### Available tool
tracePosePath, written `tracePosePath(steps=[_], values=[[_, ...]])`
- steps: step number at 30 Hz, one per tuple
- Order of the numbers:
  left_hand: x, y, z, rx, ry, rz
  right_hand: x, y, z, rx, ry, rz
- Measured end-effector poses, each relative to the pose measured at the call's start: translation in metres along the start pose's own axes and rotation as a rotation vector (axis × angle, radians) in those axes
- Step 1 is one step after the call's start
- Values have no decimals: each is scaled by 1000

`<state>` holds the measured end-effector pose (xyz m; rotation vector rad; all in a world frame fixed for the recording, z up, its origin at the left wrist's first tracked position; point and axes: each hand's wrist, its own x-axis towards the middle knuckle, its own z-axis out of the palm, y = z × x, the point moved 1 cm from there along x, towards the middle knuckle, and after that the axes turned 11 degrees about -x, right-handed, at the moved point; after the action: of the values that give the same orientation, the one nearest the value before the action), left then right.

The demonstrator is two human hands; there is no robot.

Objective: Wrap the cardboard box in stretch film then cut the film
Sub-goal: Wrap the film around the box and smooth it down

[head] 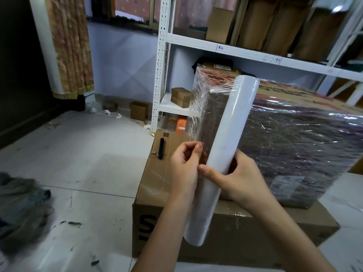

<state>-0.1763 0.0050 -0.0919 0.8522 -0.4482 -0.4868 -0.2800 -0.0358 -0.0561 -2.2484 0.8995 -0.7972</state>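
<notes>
The cardboard box, wound in several layers of clear film, stands on a larger plain brown box. A white roll of stretch film leans upright in front of its left corner. My right hand grips the roll near its middle, thumb across the front. A sheet of film stretches from the roll to the box's corner, and my left hand pinches its lower edge just left of the roll. A black cutter lies on the lower box, left of my hands.
White metal shelving with brown boxes stands behind. A small open carton and paper scraps lie on the tiled floor at the back. Dark cloth lies at the left edge. A curtain hangs at the far left.
</notes>
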Motion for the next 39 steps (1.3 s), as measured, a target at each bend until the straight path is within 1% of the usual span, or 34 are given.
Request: tracePosePath(steps=[5, 7, 9, 11, 13, 15, 16, 18, 20, 22, 25, 28, 29, 31, 32, 33, 34, 35, 36, 37, 38, 39], values=[[5, -1, -3, -7, -18, -41, 7, -1, -8, -62, -9, -21], [6, -2, -4, -44, -49, -114, 8, -3, -10, -78, -16, -22], [5, -3, -8, -152, -149, -253, 8, -2, -12, -81, -23, -28], [-3, -8, -17, -252, -245, -437, 7, -2, -14, -74, -37, -30], [-17, -17, -28, -260, -328, -630, 5, -5, -15, -75, -50, -27], [-34, -27, -37, -303, -501, -792, 4, -8, -17, -67, -52, -29], [-40, -32, -40, -386, -588, -845, 4, -9, -18, -63, -55, -30], [-46, -41, -45, -524, -636, -905, 4, -11, -19, -53, -67, -31], [-48, -49, -43, -543, -679, -896, 4, -11, -18, -33, -71, -32], [-55, -58, -41, -599, -726, -843, 4, -12, -17, -20, -75, -32], [-56, -63, -44, -593, -665, -724, 4, -11, -18, -4, -79, -30], [-50, -72, -48, -572, -696, -621, 3, -11, -19, 6, -89, -30], [-48, -78, -50, -620, -680, -639, 3, -11, -19, 9, -92, -32], [-48, -82, -51, -664, -635, -739, 2, -12, -20, 10, -95, -36], [-47, -81, -51, -618, -633, -709, 1, -13, -20, 12, -96, -38], [-48, -82, -49, -459, -609, -622, 1, -13, -20, 16, -97, -40], [-52, -90, -47, -372, -576, -636, 0, -13, -20, 20, -96, -41], [-55, -94, -46, -444, -680, -715, 0, -14, -20, 24, -97, -41], [-53, -87, -48, -578, -793, -787, 1, -14, -20, 25, -100, -41], [-48, -82, -50, -573, -717, -726, 1, -14, -20, 24, -103, -42], [-49, -84, -53, -560, -596, -621, 1, -14, -20, 24, -105, -43], [-47, -86, -50, -611, -615, -614, 2, -15, -20, 25, -105, -43]])
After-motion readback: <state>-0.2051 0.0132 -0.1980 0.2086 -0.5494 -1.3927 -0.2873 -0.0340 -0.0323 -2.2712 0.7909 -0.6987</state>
